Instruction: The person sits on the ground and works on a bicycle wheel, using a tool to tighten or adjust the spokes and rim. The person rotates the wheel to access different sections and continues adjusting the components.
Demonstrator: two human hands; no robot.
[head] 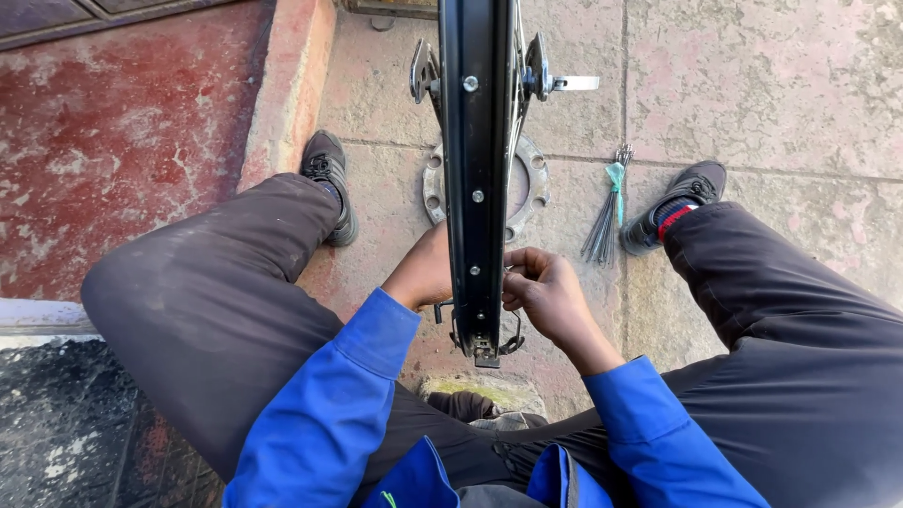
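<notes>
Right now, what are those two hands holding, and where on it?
Both grip the black wheel rim near its lower end: left hand partly hidden behind it, right hand pinching at its edge.

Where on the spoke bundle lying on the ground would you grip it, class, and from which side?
Grip the spoke bundle near its middle, just below the green tie, pinching across it from above. It lies flat on the paving, so only the top is open; the tie keeps the thin spokes together there, while the lower ends fan apart.
</notes>
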